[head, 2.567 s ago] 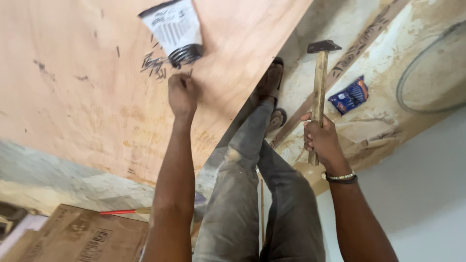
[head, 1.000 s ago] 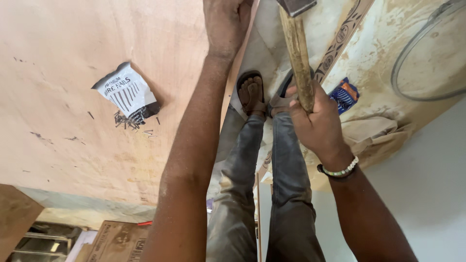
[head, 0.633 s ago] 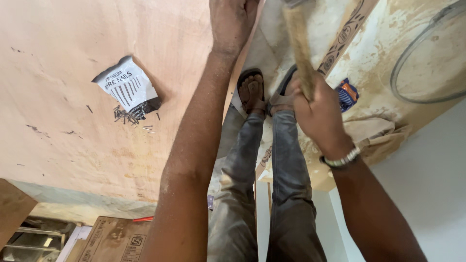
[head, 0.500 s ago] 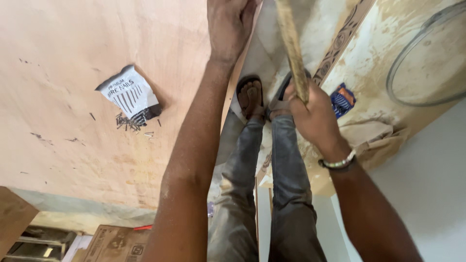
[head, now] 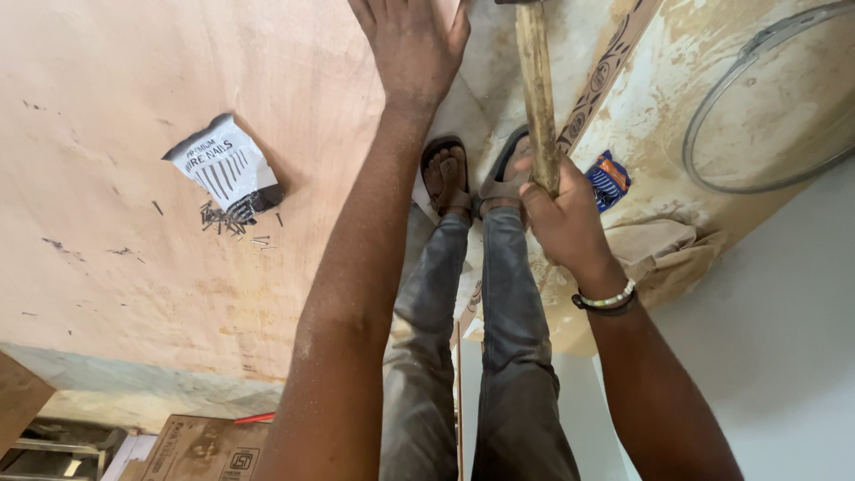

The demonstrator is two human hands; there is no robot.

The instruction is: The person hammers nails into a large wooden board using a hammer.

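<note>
Both hands worked at the plywood sheet (head: 134,160) — left hand (head: 411,40) pressed flat, open; right hand (head: 561,218) clenched around the hammer handle (head: 537,89) beside it.

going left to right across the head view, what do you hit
white nail packet with loose nails spilled beside it on the plywood sheet → left hand flat on the sheet → wooden hammer handle gripped in the right hand → blue packet → metal hoop
</note>
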